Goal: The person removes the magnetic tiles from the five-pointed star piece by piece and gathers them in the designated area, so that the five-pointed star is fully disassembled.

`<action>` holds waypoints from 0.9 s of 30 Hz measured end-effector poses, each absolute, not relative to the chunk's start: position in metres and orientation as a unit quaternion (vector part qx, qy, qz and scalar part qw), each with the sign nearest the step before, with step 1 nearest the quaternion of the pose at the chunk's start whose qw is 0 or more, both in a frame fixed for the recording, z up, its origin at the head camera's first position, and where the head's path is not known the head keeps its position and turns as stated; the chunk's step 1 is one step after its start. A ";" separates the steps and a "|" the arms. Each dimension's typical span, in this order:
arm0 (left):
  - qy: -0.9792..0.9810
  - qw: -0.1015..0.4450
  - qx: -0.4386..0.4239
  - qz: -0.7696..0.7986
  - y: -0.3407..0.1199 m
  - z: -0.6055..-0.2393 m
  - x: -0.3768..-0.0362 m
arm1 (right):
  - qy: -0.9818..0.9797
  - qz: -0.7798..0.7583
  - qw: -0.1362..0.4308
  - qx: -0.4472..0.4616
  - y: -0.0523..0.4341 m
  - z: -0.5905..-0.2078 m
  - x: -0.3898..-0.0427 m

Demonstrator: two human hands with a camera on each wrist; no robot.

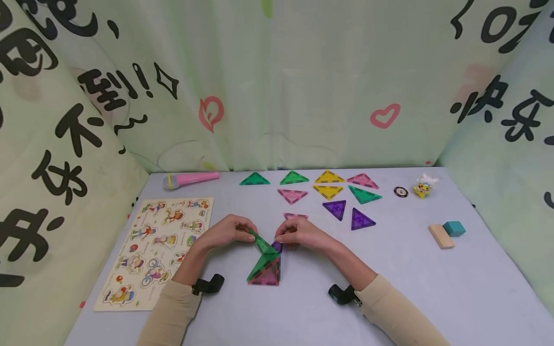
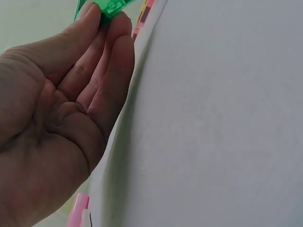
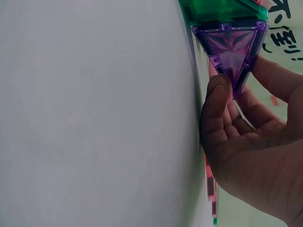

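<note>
Assembling at centre frame — your left hand (image 1: 225, 231) pinches the green tile (image 1: 262, 244), right hand (image 1: 300, 234) pinches the purple tile (image 3: 231, 52); next, align edges squarely.

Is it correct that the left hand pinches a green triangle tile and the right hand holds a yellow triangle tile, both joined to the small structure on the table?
Not quite. The right hand holds a purple triangle tile, not a yellow one; the right wrist view shows this. The left hand does pinch a green triangle tile.
</note>
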State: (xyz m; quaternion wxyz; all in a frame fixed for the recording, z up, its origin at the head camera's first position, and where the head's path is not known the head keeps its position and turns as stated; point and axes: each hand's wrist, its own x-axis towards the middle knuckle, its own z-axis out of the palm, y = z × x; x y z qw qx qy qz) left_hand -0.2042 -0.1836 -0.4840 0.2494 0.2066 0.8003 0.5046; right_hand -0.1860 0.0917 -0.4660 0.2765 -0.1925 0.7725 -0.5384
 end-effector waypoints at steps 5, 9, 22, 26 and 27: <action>0.788 0.254 0.203 0.524 -0.183 -0.486 -0.204 | 0.772 -0.539 0.277 -0.193 0.092 -0.465 -0.185; 0.773 0.265 0.194 0.543 -0.183 -0.487 -0.204 | 0.774 -0.536 0.280 -0.187 0.091 -0.465 -0.185; 0.724 0.271 0.153 0.615 -0.185 -0.486 -0.205 | 0.784 -0.524 0.271 -0.193 0.089 -0.468 -0.185; 0.718 0.254 0.126 0.636 -0.188 -0.485 -0.206 | 0.793 -0.512 0.266 -0.194 0.088 -0.468 -0.184; 0.719 0.250 0.121 0.637 -0.189 -0.485 -0.206 | 0.794 -0.511 0.265 -0.196 0.088 -0.468 -0.184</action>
